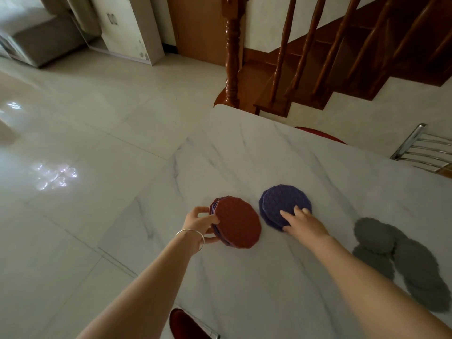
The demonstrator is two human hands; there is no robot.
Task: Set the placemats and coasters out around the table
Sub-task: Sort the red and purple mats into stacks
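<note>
Left hand (200, 222) pinches the stack of round red felt mats (236, 222); right hand (302, 222), fingers spread, presses the purple round mats (283, 204) beside it: light, floppy, best lifted by an edge.

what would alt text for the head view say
A person's left hand grips a stack of round mats topped by a red mat, while the right hand rests open on purple mats on a marble table. Grey mats lie to the right.

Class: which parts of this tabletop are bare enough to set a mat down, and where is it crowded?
Bare: the far half of the table, beyond the purple mats, and the near strip between the two forearms. Crowded: the middle row, where the red stack, the purple mats and the grey mats lie near each other.
</note>
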